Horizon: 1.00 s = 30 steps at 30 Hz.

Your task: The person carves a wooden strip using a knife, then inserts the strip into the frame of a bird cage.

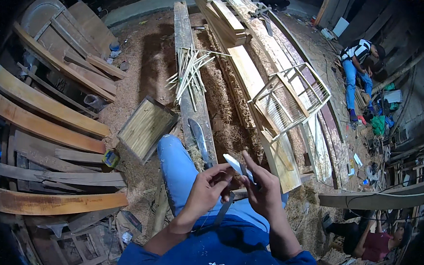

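One slim, flat white strip (232, 161) slants forward-left from the grasping right hand (265, 189), beyond the curled left hand (204, 191), its hold unclear.

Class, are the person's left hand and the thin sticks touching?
Apart: the head view shows a blade and bare plank between the left hand and sticks.

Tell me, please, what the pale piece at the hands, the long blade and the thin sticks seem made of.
Pale piece: perhaps wood or bamboo, bare; its bright face leaves this open. Long blade: probably steel, smooth, from its bluish sheen. Thin sticks: likely bamboo or wood, unfinished, given their pale tone.
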Tool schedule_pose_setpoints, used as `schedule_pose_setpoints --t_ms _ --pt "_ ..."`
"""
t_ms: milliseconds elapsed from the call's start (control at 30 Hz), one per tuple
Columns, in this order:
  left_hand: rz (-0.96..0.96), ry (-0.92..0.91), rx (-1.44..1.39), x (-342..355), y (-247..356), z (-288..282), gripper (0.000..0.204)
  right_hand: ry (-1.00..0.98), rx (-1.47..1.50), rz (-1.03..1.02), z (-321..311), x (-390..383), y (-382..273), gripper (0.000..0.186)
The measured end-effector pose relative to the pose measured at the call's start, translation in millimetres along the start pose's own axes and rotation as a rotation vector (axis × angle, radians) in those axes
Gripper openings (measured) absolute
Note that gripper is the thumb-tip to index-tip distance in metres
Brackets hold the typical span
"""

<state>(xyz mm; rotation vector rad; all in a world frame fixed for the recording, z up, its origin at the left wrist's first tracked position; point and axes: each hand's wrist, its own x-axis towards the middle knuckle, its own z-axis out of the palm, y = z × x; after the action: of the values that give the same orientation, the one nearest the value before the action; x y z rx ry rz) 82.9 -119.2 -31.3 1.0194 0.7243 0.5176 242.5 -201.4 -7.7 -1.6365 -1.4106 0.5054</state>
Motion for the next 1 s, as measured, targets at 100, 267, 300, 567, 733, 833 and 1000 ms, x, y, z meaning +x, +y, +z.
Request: schedule_pose_setpoints --t_ms 100,267,300,567,733,833,1000 --pt "0.051 0.055 0.001 7.0 5.1 4.1 0.011 0.036 -0.001 0.049 -0.3 -0.8 -6.5 0.073" --pt "0.072 0.023 0.008 8.4 11.1 6.5 0.013 0.071 0.040 0.047 -1.4 -0.2 -8.5 0.080" --pt "0.067 0.024 0.029 7.6 12.4 6.5 0.014 0.100 0.071 0.070 -1.2 1.7 -12.1 0.085" --pt "0.114 -0.011 -0.025 5.7 20.5 4.2 0.014 0.191 -0.002 0.054 2.0 2.6 -22.3 0.111" --pt "0.240 0.063 0.090 -1.1 19.6 3.3 0.014 0.131 -0.016 0.084 1.0 2.5 -36.8 0.111" --pt "0.271 0.046 0.190 -6.7 14.1 -5.4 0.016 0.164 -0.042 0.048 2.7 0.9 -39.7 0.107" --pt "0.180 0.074 0.087 -24.2 36.5 5.5 0.018 0.300 0.086 0.114 -5.7 5.7 -20.9 0.091"
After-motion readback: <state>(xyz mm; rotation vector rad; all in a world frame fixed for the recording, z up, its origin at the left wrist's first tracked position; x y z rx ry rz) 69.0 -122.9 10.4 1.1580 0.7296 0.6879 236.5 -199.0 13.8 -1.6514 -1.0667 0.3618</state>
